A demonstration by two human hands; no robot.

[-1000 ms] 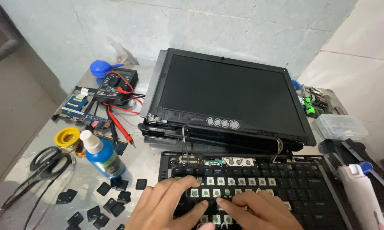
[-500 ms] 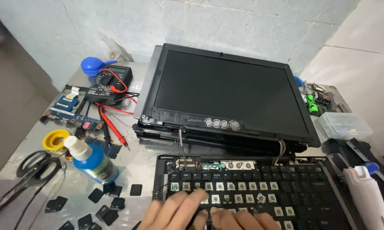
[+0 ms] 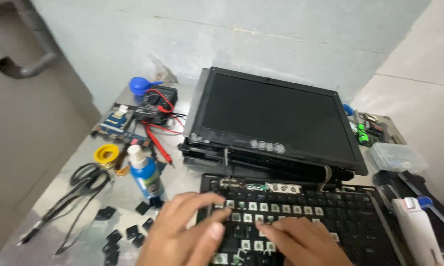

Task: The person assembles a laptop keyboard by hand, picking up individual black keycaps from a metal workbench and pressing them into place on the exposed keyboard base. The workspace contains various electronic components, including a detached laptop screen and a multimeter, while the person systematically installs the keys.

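Note:
A black laptop keyboard (image 3: 330, 216) with most keycaps removed lies at the table's near edge, its white key mechanisms exposed. My left hand (image 3: 182, 239) rests over the keyboard's left end, fingers curled, thumb pressing near a key. My right hand (image 3: 301, 241) lies on the lower middle rows, fingers bent down onto the keys. Whether either hand grips a keycap is hidden. Loose black keycaps (image 3: 128, 231) are scattered left of the keyboard. Behind it stands the laptop screen (image 3: 276, 118), dark, propped on the black laptop base (image 3: 261, 162).
A blue bottle with white cap (image 3: 145, 175) stands left of the keyboard. Black cables (image 3: 79, 192), a yellow solder roll (image 3: 106, 153), a circuit board (image 3: 116, 123), a multimeter with red leads (image 3: 155, 106) and a blue blower (image 3: 142, 85) fill the left. A white tool (image 3: 416, 226) and clear box (image 3: 397, 156) sit right.
The view has shifted up and left. My left hand has lifted and moved left along the keyboard; my right hand stays on the lower keys.

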